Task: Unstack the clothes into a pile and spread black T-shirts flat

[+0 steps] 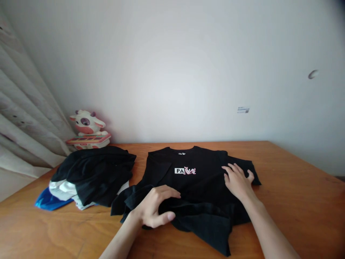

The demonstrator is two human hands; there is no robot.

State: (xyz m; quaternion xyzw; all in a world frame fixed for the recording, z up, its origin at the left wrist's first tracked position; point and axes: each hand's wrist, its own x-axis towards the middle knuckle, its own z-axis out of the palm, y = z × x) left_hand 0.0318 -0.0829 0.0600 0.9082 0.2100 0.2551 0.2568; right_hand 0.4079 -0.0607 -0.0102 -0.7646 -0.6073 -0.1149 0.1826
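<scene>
Lying on the desk (293, 201): 1 black T-shirt (202, 189), front upward, lower part rumpled. Left hand (156, 205), thumb and fingers parted, at the rumples; right hand (238, 181), fingers spread, near 1 sleeve (249, 169). Adjacent: 1 clothes pile (99, 176).

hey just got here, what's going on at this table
A person has both bare hands at a black T-shirt spread front up on a wooden table. The left hand is over its bunched lower part, thumb and fingers apart; the right hand is near the sleeve on the right. The shirt is not folded. A loose heap of clothes lies to the left, with a toy cow behind it.
</scene>
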